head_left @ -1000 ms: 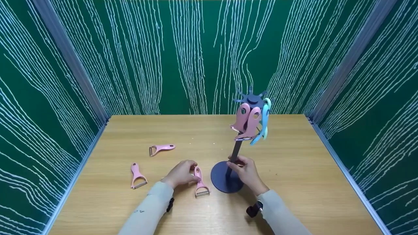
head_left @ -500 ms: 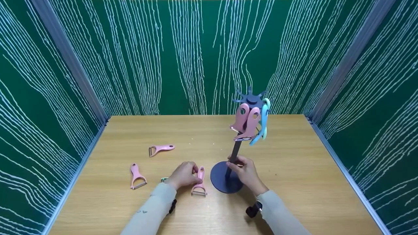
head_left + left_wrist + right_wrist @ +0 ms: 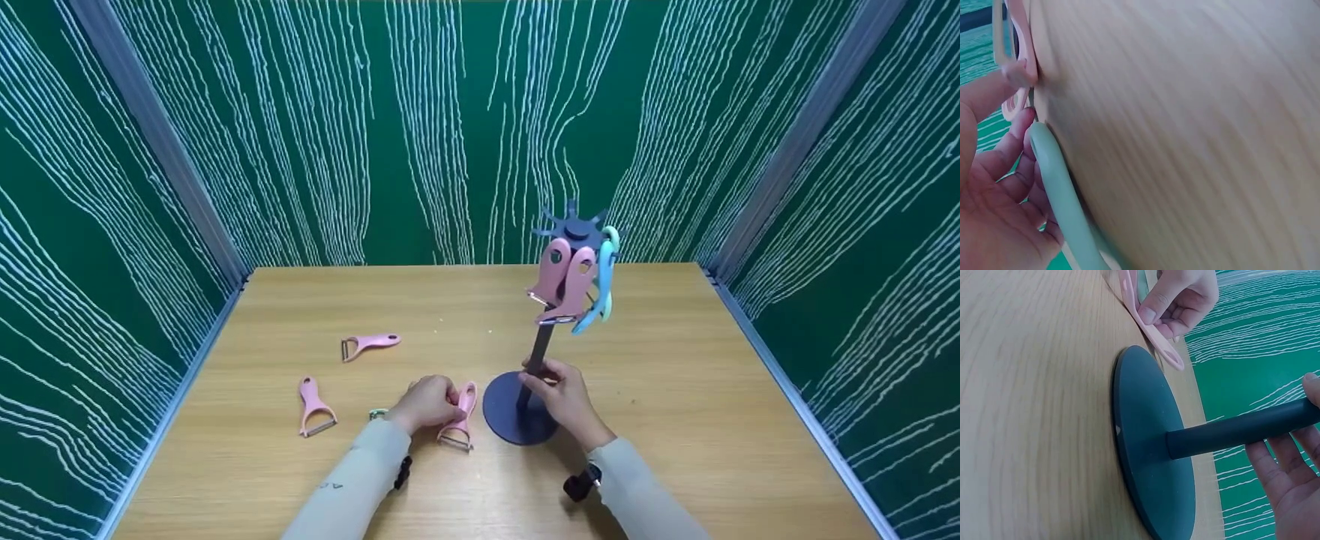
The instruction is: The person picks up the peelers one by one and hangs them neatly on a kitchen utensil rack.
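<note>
My left hand [image 3: 429, 403] pinches the handle of a pink peeler [image 3: 466, 401] between thumb and fingers, low over the table, its blade end toward me. A mint-green peeler [image 3: 1061, 191] lies beside that hand, mostly hidden behind the wrist in the head view. With my right hand [image 3: 566, 394] I grip the dark post [image 3: 1241, 430] of a stand just above its round base [image 3: 510, 420]. Two pink peelers [image 3: 577, 281], a blue peeler [image 3: 604, 277] and a green peeler [image 3: 611, 238], partly hidden behind the blue one, hang from the stand's spoked top [image 3: 576, 227].
Two more pink peelers lie on the wooden table [image 3: 675, 450] at the left: one pink peeler [image 3: 371, 343] farther back, another pink peeler [image 3: 315, 405] nearer. Green walls [image 3: 420, 135] with pale streaks enclose the table at the back and sides.
The pink peeler at my left hand has turned, its handle end swinging right and its blade end left. The left hand has shifted slightly right, uncovering the green peeler's end. The right hand stays put.
</note>
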Demonstrator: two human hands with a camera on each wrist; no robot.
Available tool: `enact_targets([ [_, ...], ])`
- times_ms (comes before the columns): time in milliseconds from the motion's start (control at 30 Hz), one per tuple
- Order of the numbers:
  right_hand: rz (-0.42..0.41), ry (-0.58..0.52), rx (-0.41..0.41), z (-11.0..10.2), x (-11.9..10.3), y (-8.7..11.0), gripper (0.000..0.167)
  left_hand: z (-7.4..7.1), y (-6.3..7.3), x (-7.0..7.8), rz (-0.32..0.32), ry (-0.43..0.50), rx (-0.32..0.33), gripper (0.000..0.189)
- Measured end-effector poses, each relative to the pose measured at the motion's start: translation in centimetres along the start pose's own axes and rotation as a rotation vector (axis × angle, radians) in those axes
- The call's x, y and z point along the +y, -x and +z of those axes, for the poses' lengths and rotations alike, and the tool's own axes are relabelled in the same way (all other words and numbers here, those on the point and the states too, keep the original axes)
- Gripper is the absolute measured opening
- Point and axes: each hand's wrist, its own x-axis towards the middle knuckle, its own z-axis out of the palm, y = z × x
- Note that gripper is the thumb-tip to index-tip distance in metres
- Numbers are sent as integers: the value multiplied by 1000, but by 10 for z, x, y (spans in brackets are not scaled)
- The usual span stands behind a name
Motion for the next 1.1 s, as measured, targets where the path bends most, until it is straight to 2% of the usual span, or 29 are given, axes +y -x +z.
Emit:
enact_targets([
  [67, 0, 12, -5, 0, 0, 0, 12, -1, 0, 4, -15, -2, -11, 15],
  [133, 0, 22, -8, 0, 0, -1, 11, -7, 4, 19, -65, 4, -36, 11],
  [300, -3, 26, -6, 0, 1, -1, 11, 16, -18, -12, -49, -14, -14, 11],
  [367, -4, 26, -3, 0, 1, -1, 11, 18, -20, -16, -36, -15, -7, 15],
  [533, 4, 31, -1, 0, 0, -1, 10, -4, -1, 19, -46, -14, -43, 26],
  [700, 6, 32, -1, 0, 0, -1, 11, -6, 3, 29, -69, -55, -49, 28],
  [867, -5, -17, 2, 1, 2, 0, 13, -1, -3, 25, -70, -60, -38, 28],
  [967, -15, -21, 4, 1, 2, 0, 13, 9, -12, 11, -63, -63, -26, 26],
  [1100, -15, 0, 3, 1, 3, 0, 11, 8, -12, 11, -64, 42, -29, 20],
])
